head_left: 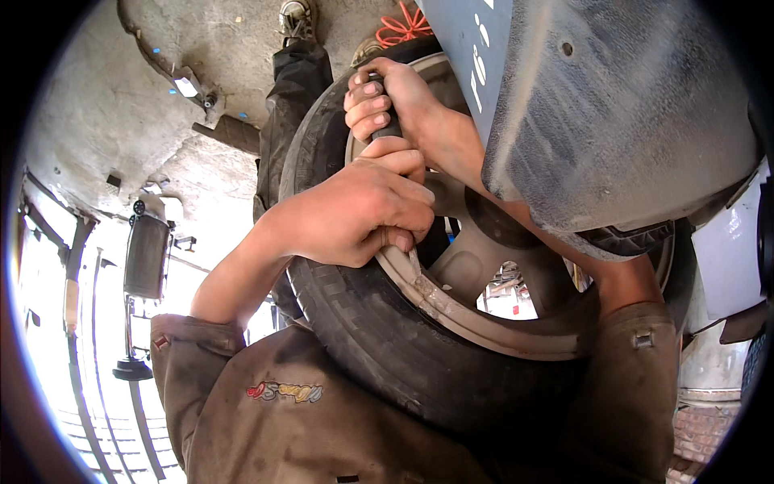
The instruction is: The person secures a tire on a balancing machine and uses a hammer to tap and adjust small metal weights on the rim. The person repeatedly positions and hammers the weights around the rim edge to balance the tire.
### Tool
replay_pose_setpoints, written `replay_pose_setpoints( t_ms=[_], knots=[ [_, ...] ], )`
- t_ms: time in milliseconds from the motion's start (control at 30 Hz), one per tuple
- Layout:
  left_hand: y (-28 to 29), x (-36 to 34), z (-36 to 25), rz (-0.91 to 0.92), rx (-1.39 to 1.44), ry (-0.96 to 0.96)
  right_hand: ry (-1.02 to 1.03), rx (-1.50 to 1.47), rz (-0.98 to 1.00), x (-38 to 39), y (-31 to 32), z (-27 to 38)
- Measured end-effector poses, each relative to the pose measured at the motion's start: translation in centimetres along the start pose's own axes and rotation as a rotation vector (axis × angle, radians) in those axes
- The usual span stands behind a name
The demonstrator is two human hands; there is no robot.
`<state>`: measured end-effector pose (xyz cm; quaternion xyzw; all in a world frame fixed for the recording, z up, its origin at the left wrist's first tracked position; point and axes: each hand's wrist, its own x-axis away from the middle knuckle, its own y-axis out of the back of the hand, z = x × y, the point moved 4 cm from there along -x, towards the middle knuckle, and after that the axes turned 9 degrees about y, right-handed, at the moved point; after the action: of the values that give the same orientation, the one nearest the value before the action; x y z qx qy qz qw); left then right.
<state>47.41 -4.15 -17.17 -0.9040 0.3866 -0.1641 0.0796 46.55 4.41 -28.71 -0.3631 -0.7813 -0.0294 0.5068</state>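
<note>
My left hand (pixel 371 202) and my right hand (pixel 375 105) are both closed around a tool with a black handle (pixel 387 121), the right hand higher up in the picture. Below my left hand a narrow metal end (pixel 415 262) shows against the wheel rim; its exact kind is hidden by my fingers. The grey alloy rim (pixel 500 335) carries a worn black tyre (pixel 363 323), tilted in front of my body. My right forearm passes partly behind a dusty dark vehicle panel (pixel 613 113).
A blue-grey panel edge (pixel 463 48) hangs close over the wheel. A dark trouser leg (pixel 298 81) with a shoe (pixel 296 18) and a coiled orange hose (pixel 403 28) lie beyond the tyre. At left stand a dark cylinder (pixel 147 258) and metal posts (pixel 76 282).
</note>
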Motion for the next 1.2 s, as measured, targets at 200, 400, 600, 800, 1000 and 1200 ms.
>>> replay_pose_setpoints(
  t_ms=[200, 400, 600, 800, 1000, 1200],
  knots=[
    [-0.1, -0.3, 0.8, 0.090, 0.088, 0.024, -0.101, -0.032, -0.098, 0.2, 1.6, -0.2],
    [1.1, 0.1, 0.9, 0.043, 0.267, 0.051, -0.346, -0.357, -0.045, -3.6, 5.5, -1.9],
    [1.2, 0.3, -0.1, -0.033, -0.083, -0.055, 0.061, 0.137, 0.137, 0.5, -1.0, 0.5],
    [2.8, 2.4, -1.4, -0.054, -0.335, -0.009, 0.196, 0.380, 0.140, -0.7, -5.7, -1.6],
    [2.7, 3.6, -2.2, -0.051, -0.447, -0.010, 0.348, 0.508, 0.158, 0.4, -7.6, -3.0],
    [2.4, 4.1, -3.0, -0.125, -0.466, 0.030, 0.312, 0.580, 0.202, 0.3, -8.2, -4.1]
  ],
)
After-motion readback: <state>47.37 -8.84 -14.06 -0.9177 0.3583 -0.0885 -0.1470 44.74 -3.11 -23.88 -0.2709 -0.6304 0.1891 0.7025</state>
